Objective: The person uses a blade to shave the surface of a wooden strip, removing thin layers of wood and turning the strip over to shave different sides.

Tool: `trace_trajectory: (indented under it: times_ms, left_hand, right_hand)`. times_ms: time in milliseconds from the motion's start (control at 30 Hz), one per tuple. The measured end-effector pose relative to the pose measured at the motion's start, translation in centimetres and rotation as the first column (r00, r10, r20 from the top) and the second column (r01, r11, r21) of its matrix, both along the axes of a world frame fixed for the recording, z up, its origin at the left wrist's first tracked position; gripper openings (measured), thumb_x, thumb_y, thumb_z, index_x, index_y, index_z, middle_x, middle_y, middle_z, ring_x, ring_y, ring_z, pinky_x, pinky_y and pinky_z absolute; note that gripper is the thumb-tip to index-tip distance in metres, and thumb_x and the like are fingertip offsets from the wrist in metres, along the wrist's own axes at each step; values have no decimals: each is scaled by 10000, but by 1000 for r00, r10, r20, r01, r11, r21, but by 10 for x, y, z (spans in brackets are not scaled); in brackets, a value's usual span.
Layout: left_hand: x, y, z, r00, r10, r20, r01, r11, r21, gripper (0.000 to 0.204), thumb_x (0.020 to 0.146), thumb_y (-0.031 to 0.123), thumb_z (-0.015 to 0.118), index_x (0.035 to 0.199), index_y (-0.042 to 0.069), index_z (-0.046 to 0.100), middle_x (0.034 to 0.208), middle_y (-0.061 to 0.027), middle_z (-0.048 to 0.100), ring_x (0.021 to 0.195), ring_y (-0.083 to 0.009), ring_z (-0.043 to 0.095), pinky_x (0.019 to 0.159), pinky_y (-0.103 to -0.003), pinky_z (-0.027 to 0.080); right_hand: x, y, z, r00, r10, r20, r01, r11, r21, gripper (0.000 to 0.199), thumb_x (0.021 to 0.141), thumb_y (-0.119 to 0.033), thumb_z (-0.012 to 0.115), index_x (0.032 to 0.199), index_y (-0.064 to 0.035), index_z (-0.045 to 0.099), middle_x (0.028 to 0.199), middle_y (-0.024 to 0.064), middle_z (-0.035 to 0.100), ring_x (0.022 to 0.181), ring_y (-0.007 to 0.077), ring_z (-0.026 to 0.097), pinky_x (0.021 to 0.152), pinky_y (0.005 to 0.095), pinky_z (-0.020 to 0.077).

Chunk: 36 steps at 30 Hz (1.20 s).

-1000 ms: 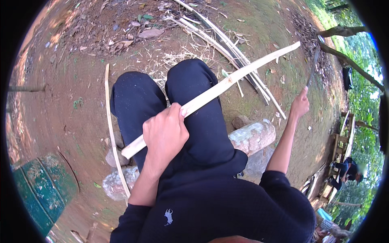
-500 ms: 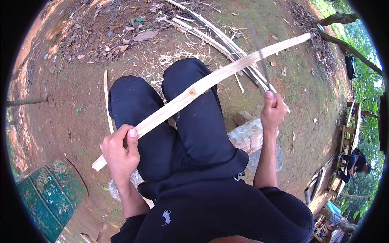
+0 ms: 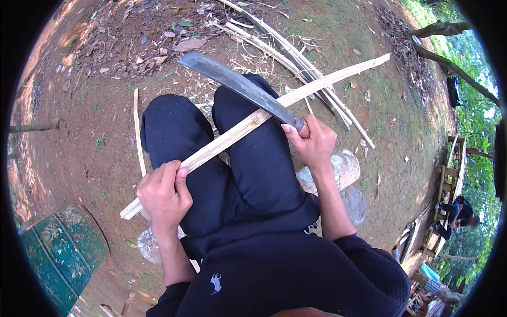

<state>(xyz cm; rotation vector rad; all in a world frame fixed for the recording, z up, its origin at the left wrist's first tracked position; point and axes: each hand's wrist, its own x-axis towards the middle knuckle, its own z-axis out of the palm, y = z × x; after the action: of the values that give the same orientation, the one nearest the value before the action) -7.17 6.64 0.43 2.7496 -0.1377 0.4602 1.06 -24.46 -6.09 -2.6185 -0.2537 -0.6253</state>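
The left hand [image 3: 163,194] is clenched round a long pale wooden strip [image 3: 227,138] a little in from its nearer end, thumb along the upper side. The right hand [image 3: 316,140], just on the body side of the strip past its middle, grips the handle of a machete [image 3: 232,82].

The strip lies aslant over 2 dark trouser legs [image 3: 264,169]. Its long axis runs from the near left end up to the far right end, which sticks out beyond the right knee. The machete blade crosses over the strip, tip pointing to the far left, and hides a short stretch of it; whether steel and wood touch, I cannot tell.

Beyond the strip are curled shavings [image 3: 198,87] and a bundle of split sticks [image 3: 264,48], over which the strip's far end passes in view. Left of the strip, past the left knee, is a thin pale stick [image 3: 138,127]. On the body side of the strip's far half lies a log [image 3: 343,168].

To the left of the strip's near end is a worn green drum [image 3: 68,253]; its inside is hidden. Well to the right of the strip, another person [image 3: 458,214] is beside a wooden frame [image 3: 446,174].
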Motion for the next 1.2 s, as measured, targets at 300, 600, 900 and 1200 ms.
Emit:
trace_trajectory:
  times_ms: [300,600,900,1200]
  left_hand:
    - [-4,-1,-3,1000,-16,11,16,999,44,97,919,172,639,911,81,671,675,-45,583,574,-245,574,544,-385,385]
    - [-3,-1,-7,999,-20,40,19,999,42,109,929,184,645,921,79,675,655,-34,548,554,-232,541,541,-375,363]
    - [-5,-4,-12,996,-42,79,35,996,87,147,957,214,647,948,73,688,646,-23,532,547,-200,528,531,-357,344]
    - [-6,-3,-11,994,-51,96,43,995,89,146,951,217,662,950,75,692,643,-18,527,546,-194,522,529,-357,331]
  right_hand:
    - [29,-60,-7,935,-349,-71,334,928,-164,591,934,-632,637,620,-151,499,470,-53,456,389,78,421,374,311,368]
    - [-10,16,12,996,-49,-78,48,999,-9,588,839,-597,758,630,-107,509,468,18,503,404,186,547,401,356,450]
    - [1,-2,4,1000,16,-1,-16,993,-119,572,771,-586,804,666,-99,523,492,5,482,436,217,543,439,368,436]
    - [13,-43,-5,983,-169,72,182,949,-259,606,828,-631,742,637,-128,462,502,11,490,412,196,507,414,361,411]
